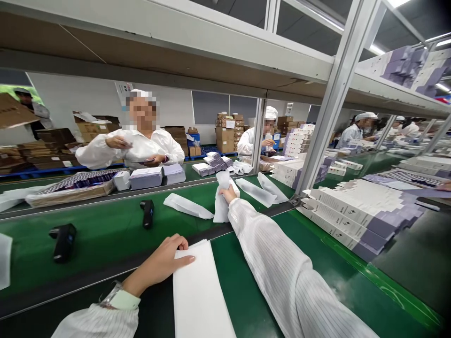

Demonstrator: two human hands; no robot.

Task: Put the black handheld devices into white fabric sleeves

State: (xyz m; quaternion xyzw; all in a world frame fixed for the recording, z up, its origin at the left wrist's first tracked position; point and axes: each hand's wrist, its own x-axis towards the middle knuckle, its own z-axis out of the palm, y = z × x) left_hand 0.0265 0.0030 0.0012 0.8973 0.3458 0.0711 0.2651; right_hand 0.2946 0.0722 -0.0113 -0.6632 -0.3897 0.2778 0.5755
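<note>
My left hand point(169, 260) is at the far end of a flat stack of long white sheets point(199, 295) in front of me. Its thumb lies on top and its fingers are curled at the stack's left edge. Reaching across to the belt, my right hand point(228, 193) pinches a translucent white sleeve point(221, 209), which stands roughly upright. A similar flat sleeve point(188, 205) lies to the left of that hand, and another sleeve point(256, 191) lies to its right. A small white box is partly hidden behind my right fingers.
Two black handheld devices, one a black device point(64, 241), lie on the green conveyor belt point(112, 234). Stacked white-and-purple boxes point(355, 216) stand at the right. A metal post point(331, 103) and overhead shelf point(176, 51) frame the bench. A co-worker point(141, 141) sits across the belt.
</note>
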